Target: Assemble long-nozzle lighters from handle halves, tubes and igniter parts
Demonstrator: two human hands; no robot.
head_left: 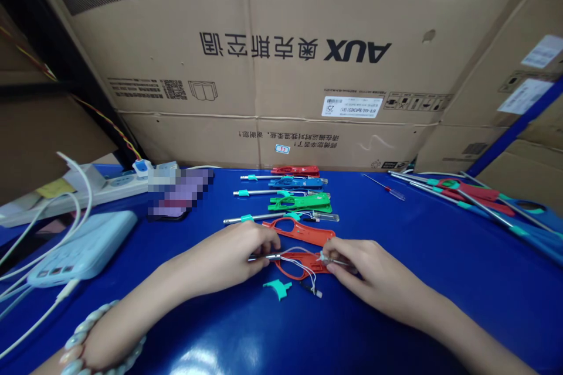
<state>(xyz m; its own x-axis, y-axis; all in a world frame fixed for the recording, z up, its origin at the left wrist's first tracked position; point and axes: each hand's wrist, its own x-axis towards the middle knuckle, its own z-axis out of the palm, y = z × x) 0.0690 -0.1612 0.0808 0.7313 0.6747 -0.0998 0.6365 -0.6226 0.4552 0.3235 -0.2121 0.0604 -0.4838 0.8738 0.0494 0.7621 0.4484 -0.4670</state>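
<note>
My left hand (246, 251) pinches a silver metal lighter tube (273, 257) with thin white wires trailing from it. In my right hand (358, 261) is a small clear part, probably the lighter's fuel tank (341, 262), mostly hidden by the fingers. Between the hands lies an orange lighter handle half (292, 269); a second orange handle half (308, 232) rests just behind it. Nearer me is a loose turquoise trigger (278, 289). Beside it, a small black igniter (309, 288) hangs at the ends of the wires.
Behind are partly assembled lighters with green (301, 202), blue (294, 183) and red (295, 170) handles. A screwdriver (391, 190) and a pile of lighters (488, 202) lie right. A phone (182, 193), power bank (85, 246) and power strip (118, 183) stand left; cardboard (264, 88) walls the back.
</note>
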